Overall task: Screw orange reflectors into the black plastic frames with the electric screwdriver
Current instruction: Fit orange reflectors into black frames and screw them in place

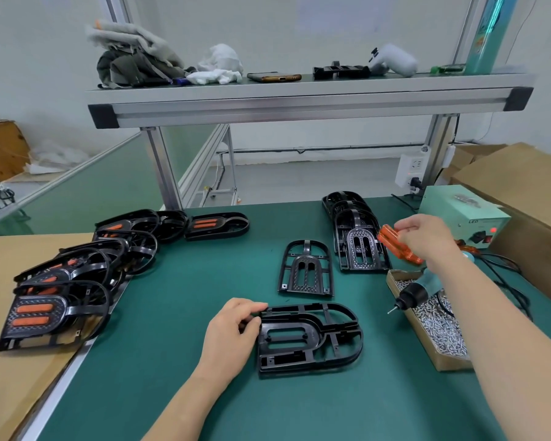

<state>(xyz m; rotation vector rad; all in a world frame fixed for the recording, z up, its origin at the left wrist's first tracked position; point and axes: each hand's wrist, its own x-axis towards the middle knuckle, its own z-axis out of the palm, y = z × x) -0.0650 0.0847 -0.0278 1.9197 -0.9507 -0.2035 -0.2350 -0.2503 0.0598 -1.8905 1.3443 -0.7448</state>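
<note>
A black plastic frame (312, 338) lies on the green mat in front of me, its back side up and its slots empty. My left hand (233, 332) grips the frame's left edge. Raised at the right, my right hand (427, 237) pinches an orange reflector (396, 246) above the mat. The electric screwdriver (419, 291) lies under my right forearm, its bit pointing left over the edge of the screw box. Another empty frame (306, 270) lies just behind, and a stack of empty frames (357, 237) stands to its right.
Finished frames with orange reflectors (54, 300) are piled at the left, partly on cardboard. A cardboard box of screws (433, 323) sits at the right, a pale green power unit (462, 214) behind it. Cables trail at the far right. An aluminium shelf (299, 100) spans overhead.
</note>
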